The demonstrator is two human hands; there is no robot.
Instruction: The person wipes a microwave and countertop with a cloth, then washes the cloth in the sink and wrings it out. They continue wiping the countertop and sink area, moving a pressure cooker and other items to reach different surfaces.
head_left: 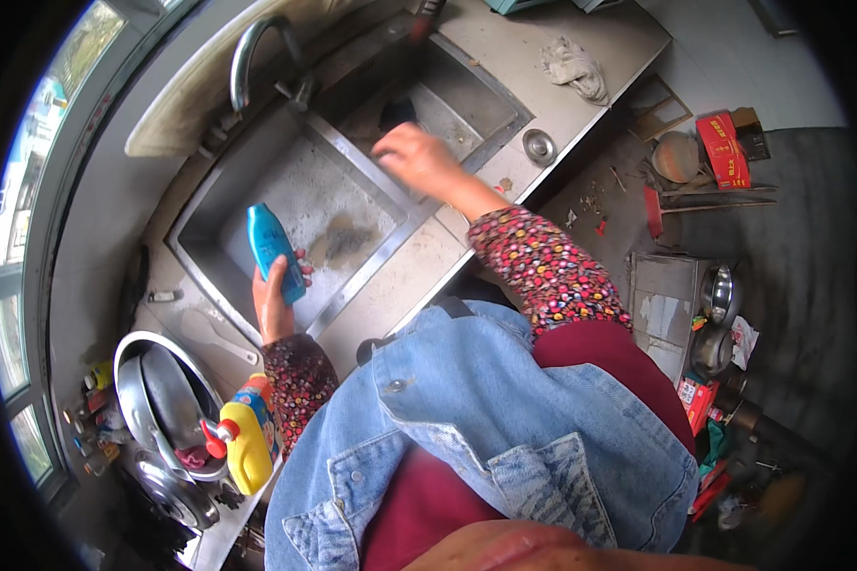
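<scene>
My left hand [271, 303] is wrapped round a blue plastic bottle [269, 243], held tilted over the left basin [257, 171] of a steel double sink. Murky water and a brownish patch lie on that basin's bottom. Over the divider, at the near side of the right basin [486, 105], hovers my right hand [414, 157]. Its fingers look bent but are smeared by motion, so whether anything is in them is unclear. Just beyond it, a small black thing [397, 114] lies in the right basin.
A curved faucet [248, 67] rises behind the sink. On the counter at right are a round metal drain strainer [540, 147] and a crumpled rag [575, 69]. To the left stand a large metal basin [129, 357] and a yellow bottle with a red cap [246, 447].
</scene>
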